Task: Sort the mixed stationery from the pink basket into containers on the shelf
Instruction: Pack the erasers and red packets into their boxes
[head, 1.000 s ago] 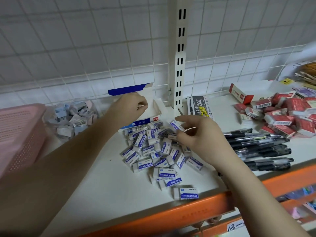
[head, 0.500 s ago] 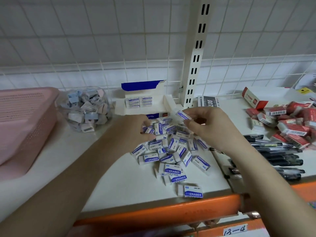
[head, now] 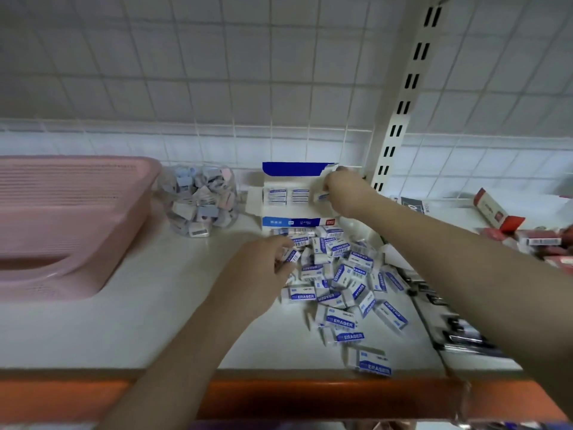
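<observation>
Right hand [head: 338,193] is at the open eraser box [head: 291,193] at the shelf's back, fingers pinching an eraser [head: 322,197] into its right side; left hand [head: 273,262], nearer the loose eraser pile [head: 344,274] just in front, grips one at the pile's left edge.

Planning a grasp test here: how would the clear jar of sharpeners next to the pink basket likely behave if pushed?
The clear jar looks squat and rounded, so it would probably slide rather than tip. It is packed with small sharpeners, so likely fairly heavy for its size. Its smooth clear wall may be slippery to grip.
</observation>
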The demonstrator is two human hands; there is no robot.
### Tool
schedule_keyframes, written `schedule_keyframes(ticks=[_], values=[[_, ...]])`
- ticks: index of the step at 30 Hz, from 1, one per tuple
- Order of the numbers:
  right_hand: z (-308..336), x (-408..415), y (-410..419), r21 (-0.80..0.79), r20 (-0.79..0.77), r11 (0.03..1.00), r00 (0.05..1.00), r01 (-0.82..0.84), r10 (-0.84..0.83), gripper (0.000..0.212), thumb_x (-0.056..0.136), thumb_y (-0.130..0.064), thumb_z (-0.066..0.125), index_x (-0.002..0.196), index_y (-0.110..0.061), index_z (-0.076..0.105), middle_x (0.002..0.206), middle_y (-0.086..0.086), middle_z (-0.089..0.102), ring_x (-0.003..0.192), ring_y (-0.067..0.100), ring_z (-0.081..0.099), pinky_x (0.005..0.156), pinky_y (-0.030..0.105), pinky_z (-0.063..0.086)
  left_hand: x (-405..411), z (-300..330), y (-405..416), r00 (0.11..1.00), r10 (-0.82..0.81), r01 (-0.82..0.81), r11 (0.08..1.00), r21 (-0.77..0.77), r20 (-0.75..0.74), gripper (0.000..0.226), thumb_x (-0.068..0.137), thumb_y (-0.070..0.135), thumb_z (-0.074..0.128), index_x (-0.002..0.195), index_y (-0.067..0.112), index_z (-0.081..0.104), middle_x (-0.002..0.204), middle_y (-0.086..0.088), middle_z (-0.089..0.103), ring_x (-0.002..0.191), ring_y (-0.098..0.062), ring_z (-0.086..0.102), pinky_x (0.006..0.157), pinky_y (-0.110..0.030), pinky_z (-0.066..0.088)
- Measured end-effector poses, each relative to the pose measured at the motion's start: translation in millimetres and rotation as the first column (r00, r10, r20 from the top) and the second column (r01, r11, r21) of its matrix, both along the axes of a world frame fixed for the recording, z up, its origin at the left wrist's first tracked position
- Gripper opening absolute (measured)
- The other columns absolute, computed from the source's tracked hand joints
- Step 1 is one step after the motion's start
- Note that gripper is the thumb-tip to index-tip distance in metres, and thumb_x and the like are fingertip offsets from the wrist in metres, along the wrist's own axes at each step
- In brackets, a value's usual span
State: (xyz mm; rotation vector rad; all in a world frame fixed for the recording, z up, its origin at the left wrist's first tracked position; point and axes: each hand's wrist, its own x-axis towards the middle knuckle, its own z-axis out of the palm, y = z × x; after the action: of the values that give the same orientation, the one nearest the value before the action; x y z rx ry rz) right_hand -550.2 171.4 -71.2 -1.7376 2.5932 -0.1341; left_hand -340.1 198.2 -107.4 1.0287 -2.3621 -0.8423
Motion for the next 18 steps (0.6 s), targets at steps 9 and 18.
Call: schedule_keyframes(ticks=[9, 18], values=[[-12, -4, -20, 0.050, -0.058, 0.995, 0.995, -0.082, 0.084, 0.033, 0.092, -0.010, 0.054, 0.122, -0.023, 0.061, 0.120, 0.008, 0.060, 0.104, 0.025, 0.058, 0.085, 0.028, 0.044, 20, 3, -9, 0.977, 0.074, -0.046, 0.989, 0.141, -0.201, 0.024, 0.088, 0.009, 0.063, 0.112, 0.012, 0.064, 0.104, 0.006, 0.068, 0.084, 0.002, 0.060, 0.070, 0.002, 0.041], [-14, 5, -19, 0.046, -0.362, 0.998, 0.931, -0.033, 0.048, 0.029, 0.087, 0.009, 0.042, 0.105, -0.006, 0.060, 0.066, 0.000, 0.042, 0.069, 0.022, 0.048, 0.059, 0.029, 0.041, 28, -1, -12, 0.967, 0.129, -0.070, 0.963, 0.260, -0.220, 0.012, 0.085, 0.012, 0.067, 0.095, 0.016, 0.064, 0.091, 0.008, 0.070, 0.077, 0.000, 0.065, 0.068, -0.008, 0.044]])
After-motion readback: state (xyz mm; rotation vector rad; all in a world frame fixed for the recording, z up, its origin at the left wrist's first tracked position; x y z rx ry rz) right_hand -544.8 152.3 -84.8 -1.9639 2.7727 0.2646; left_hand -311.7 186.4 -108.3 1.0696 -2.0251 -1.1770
